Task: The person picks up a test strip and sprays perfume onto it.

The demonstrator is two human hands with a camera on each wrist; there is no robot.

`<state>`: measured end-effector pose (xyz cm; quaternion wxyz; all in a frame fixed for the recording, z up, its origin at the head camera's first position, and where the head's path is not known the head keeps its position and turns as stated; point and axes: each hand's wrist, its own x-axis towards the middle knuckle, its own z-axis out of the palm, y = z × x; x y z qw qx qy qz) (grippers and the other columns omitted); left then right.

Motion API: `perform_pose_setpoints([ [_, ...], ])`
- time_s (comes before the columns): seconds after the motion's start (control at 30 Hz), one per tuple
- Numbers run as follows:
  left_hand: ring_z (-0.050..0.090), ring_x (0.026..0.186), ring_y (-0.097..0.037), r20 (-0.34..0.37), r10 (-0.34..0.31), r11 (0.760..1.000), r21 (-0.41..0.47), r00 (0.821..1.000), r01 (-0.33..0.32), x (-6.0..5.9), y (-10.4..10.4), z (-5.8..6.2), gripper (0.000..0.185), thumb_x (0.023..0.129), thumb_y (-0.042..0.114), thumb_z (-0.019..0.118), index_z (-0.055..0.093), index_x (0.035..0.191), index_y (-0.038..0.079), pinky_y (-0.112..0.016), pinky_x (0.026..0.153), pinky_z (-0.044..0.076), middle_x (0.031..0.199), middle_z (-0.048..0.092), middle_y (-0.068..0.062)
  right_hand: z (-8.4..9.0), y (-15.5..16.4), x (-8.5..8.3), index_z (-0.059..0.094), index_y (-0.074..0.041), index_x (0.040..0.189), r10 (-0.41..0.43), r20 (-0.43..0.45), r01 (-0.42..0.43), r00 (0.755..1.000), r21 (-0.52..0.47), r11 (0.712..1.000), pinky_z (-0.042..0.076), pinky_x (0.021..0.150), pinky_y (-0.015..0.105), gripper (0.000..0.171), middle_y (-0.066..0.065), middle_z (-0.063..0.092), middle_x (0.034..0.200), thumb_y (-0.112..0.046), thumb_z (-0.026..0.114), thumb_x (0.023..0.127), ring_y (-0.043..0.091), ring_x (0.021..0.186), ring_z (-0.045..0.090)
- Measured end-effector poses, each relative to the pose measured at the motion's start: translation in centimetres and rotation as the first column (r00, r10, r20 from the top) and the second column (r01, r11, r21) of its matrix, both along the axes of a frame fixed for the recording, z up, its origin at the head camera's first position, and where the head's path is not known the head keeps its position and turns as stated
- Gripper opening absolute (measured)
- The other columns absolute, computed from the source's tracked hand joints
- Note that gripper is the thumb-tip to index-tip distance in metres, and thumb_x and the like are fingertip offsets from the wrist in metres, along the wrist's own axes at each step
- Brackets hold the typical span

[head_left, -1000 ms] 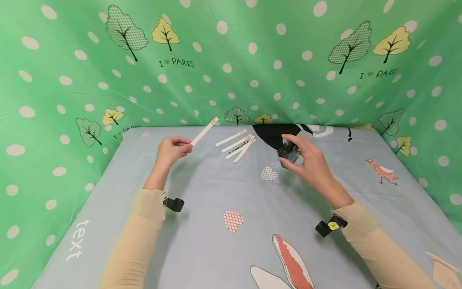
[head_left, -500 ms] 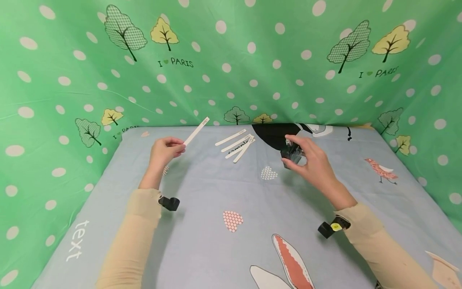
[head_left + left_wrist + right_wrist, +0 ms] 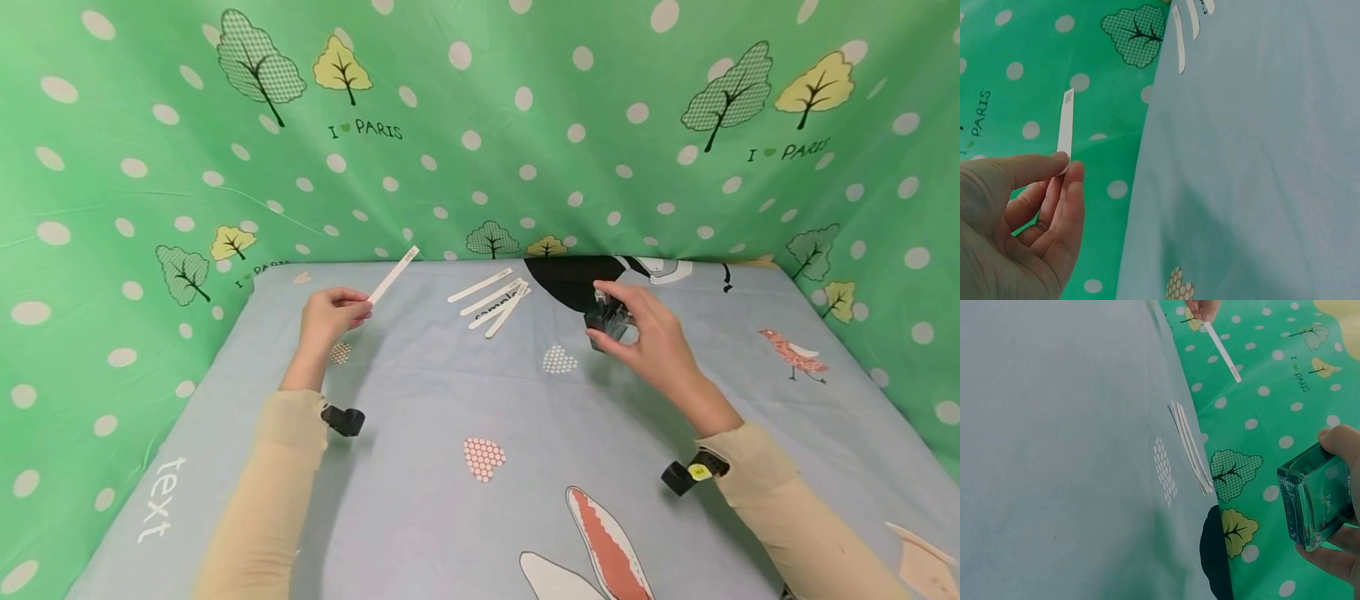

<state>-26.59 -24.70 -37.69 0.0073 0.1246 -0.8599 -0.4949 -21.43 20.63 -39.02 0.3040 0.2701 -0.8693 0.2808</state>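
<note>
My left hand pinches the lower end of a white paper test strip between thumb and fingers. Held up off the table, the strip slants up and to the right, with small print near its far tip. In the left wrist view the thumb presses on the strip's near end. My right hand grips a dark, clear-walled glass perfume bottle above the table. Its index finger lies at the bottle's top by the spray nozzle, the thumb at the base. The right wrist view shows the square bottle from its base side.
Several more white strips lie loosely fanned on the blue-grey tablecloth, between the hands near the back edge. Behind the table hangs a green dotted curtain. Hearts, rabbit ears and a bird are printed on the cloth.
My left hand has drawn left with its strip, away from the fanned strips. My right hand and the bottle have shifted slightly right, then stayed still.
</note>
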Motion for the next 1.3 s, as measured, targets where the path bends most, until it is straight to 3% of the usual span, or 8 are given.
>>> perform_pose_setpoints([
  [0.37,0.069,0.074,0.000,0.027,0.031,0.999,0.020,0.999,-0.031,-0.2,-1.3,-0.6,0.031,0.094,0.014,0.067,0.066,0.119,-0.004,-0.026,0.082,0.061,0.076,0.065,0.012,-0.4,0.3,-0.2,0.054,-0.018,0.140,0.005,-0.006,-0.005,1.000,-0.003,1.000,0.055,0.070,0.040,0.074,0.011,0.064,0.119,-0.012,0.086,0.074,0.023,0.098,0.061],
  [0.57,0.067,0.068,0.002,0.031,0.048,0.998,0.047,0.998,-0.049,-0.4,-1.8,-1.5,0.033,0.092,0.012,0.069,0.065,0.120,-0.007,-0.023,0.079,0.061,0.069,0.062,0.016,-0.5,0.3,-0.2,0.054,-0.018,0.140,0.010,-0.006,-0.010,1.000,-0.005,1.000,0.055,0.071,0.041,0.075,0.011,0.064,0.120,-0.011,0.086,0.073,0.023,0.100,0.061],
  [0.9,0.064,0.065,0.005,0.043,0.103,0.989,0.105,0.994,-0.107,-0.7,-2.7,-2.5,0.035,0.092,0.010,0.069,0.064,0.122,-0.007,-0.024,0.083,0.060,0.066,0.061,0.017,-0.5,0.1,-0.3,0.055,-0.017,0.139,0.022,-0.008,-0.022,1.000,-0.018,1.000,0.058,0.071,0.043,0.073,0.012,0.064,0.115,-0.011,0.086,0.073,0.023,0.097,0.061],
  [1.3,0.062,0.067,0.006,0.082,0.161,0.985,0.052,0.983,-0.166,-1.0,-4.2,-3.4,0.036,0.093,0.015,0.069,0.064,0.125,-0.002,-0.015,0.074,0.058,0.085,0.062,0.007,-0.6,0.1,-0.3,0.055,-0.017,0.139,0.017,-0.011,-0.017,1.000,-0.006,1.000,0.056,0.070,0.041,0.074,0.011,0.064,0.116,-0.011,0.086,0.073,0.022,0.096,0.062],
])
